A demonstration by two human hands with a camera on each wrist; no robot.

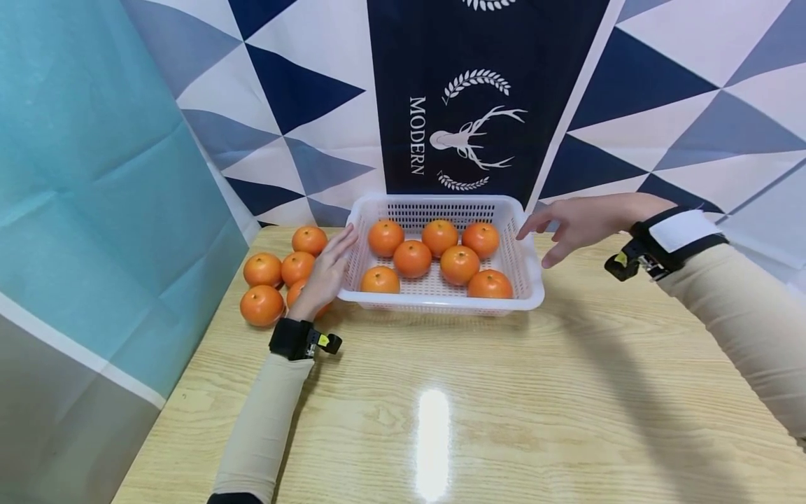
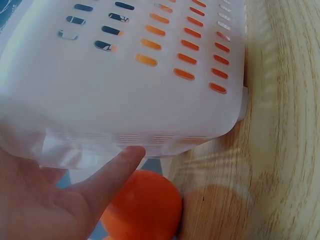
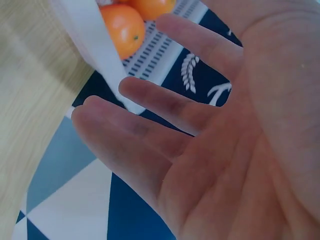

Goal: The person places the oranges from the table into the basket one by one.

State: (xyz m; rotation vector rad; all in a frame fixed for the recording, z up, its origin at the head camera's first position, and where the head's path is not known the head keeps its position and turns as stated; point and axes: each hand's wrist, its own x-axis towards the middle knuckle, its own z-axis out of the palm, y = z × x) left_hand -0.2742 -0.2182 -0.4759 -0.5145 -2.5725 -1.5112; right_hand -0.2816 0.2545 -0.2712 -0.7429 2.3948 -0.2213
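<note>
A white plastic basket [image 1: 441, 302] with slotted walls stands on the table, holding several oranges [image 1: 412, 259]. My left hand [image 1: 324, 273] is at its left end, straight fingers lying along the rim. In the left wrist view, the thumb [image 2: 112, 172] stretches along the outside of the basket wall [image 2: 125, 100], and an orange [image 2: 145, 205] sits just behind it. My right hand [image 1: 576, 222] hovers beside the right end, fingers spread towards the rim. The right wrist view shows its palm [image 3: 220, 150] with nothing in it, the basket's edge beyond the fingertips.
More oranges [image 1: 262, 269] are grouped on the table left of the basket, partly hidden by my left hand. The wooden table [image 1: 504, 399] extends towards me. Behind the basket hangs a patterned cloth [image 1: 466, 84], and a teal sheet [image 1: 94, 175] borders the left side.
</note>
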